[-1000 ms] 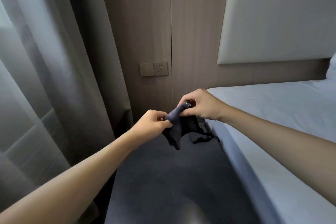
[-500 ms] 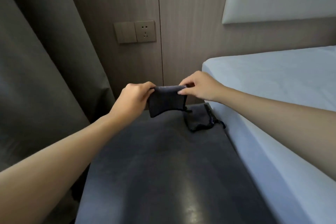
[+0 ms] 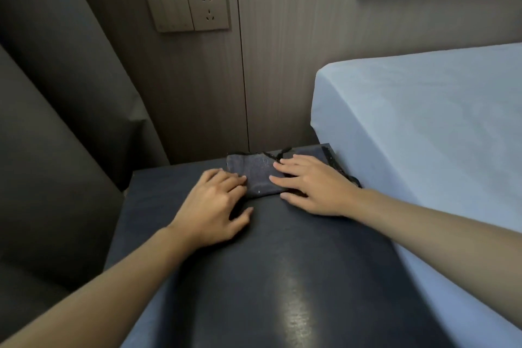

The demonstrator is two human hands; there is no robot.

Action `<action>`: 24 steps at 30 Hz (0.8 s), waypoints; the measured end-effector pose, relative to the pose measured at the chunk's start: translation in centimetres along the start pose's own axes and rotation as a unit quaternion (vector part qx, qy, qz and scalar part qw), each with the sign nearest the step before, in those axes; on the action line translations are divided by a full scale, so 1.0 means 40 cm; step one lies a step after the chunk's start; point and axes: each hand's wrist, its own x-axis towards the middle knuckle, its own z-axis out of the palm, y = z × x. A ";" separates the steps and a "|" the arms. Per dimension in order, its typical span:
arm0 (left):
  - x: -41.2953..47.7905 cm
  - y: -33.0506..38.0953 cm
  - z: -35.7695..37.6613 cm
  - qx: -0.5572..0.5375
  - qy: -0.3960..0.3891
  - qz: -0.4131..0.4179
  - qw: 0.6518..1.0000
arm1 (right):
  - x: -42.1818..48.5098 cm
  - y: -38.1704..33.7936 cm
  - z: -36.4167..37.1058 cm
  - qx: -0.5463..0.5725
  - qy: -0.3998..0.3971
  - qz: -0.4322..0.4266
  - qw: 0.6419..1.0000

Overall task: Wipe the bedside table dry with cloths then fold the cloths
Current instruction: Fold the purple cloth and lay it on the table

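A small dark blue-grey cloth (image 3: 255,175) lies flat, folded into a rectangle, at the far end of the dark bedside table (image 3: 268,277). My left hand (image 3: 214,206) rests on the table with its fingertips touching the cloth's left edge. My right hand (image 3: 316,186) lies flat, fingers spread, pressing on the cloth's right side. Under and behind my right hand a second dark cloth (image 3: 313,154) with frayed black threads lies by the table's far right corner, partly hidden.
The bed with a white sheet (image 3: 423,127) runs along the table's right side. A wood-panelled wall with a switch and socket plate (image 3: 187,10) stands behind. Dark curtains (image 3: 50,121) hang at the left beside the table's edge.
Both hands held the cloth stretched in the air above the table; now it lies flat on the far end of the table with both hands resting on it. The view has tilted down.
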 end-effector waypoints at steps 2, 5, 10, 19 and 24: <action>0.026 0.009 -0.016 -0.014 0.055 -0.029 0.998 | -0.017 0.002 -0.008 0.012 0.016 -0.002 1.000; 0.093 0.029 -0.037 -0.037 0.070 -0.056 0.995 | -0.022 0.004 -0.013 0.023 0.028 -0.003 0.999; 0.150 0.059 0.005 -0.042 -0.153 -0.079 0.984 | -0.016 -0.029 0.000 -0.003 0.060 -0.023 0.998; 0.207 0.073 0.038 -0.054 -0.128 -0.192 0.972 | 0.010 0.005 -0.011 -0.004 0.039 0.240 0.970; 0.230 0.103 0.070 -0.061 -0.191 -0.245 0.949 | 0.028 0.011 0.022 0.001 -0.117 0.325 0.938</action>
